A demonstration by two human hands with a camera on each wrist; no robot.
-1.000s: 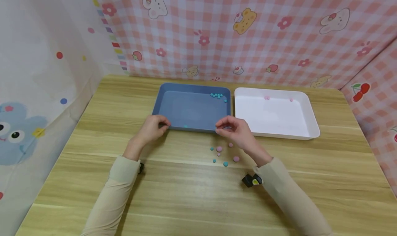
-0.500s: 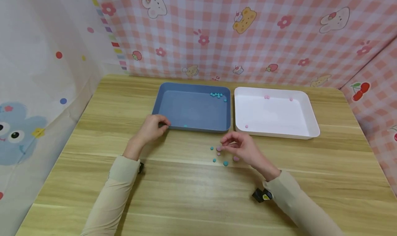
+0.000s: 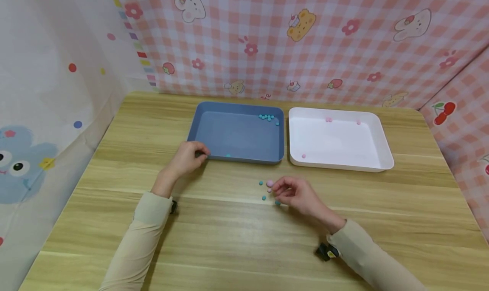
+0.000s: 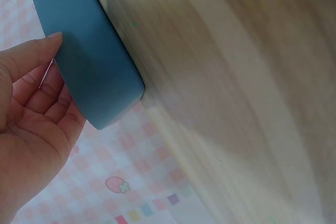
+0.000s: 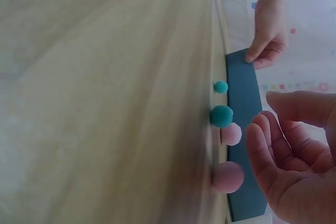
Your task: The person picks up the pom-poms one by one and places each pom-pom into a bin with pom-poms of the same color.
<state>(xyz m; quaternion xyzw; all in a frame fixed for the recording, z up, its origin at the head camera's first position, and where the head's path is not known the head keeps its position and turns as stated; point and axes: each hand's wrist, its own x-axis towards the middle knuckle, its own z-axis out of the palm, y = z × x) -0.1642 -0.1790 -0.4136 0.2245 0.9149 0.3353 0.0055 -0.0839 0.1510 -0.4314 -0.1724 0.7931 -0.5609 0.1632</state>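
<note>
- Left hand (image 3: 186, 158): pinches the blue tray (image 3: 237, 136) at its near left rim.
- Right hand (image 3: 301, 194): fingers curved, thumb apart, holding nothing; just beside loose pink balls (image 3: 269, 183) and teal balls (image 3: 264, 198) on the desk (image 3: 229, 248).
- White tray (image 3: 336, 142): right of blue.

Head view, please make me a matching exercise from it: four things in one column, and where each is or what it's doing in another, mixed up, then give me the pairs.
Things
1. left hand
2. white tray
3. right hand
4. blue tray

Places and states
A. near the loose balls on the table
B. teal balls inside it
C. gripping a tray at its edge
D. pink balls inside it

Pairs: 1-C, 2-D, 3-A, 4-B
</note>
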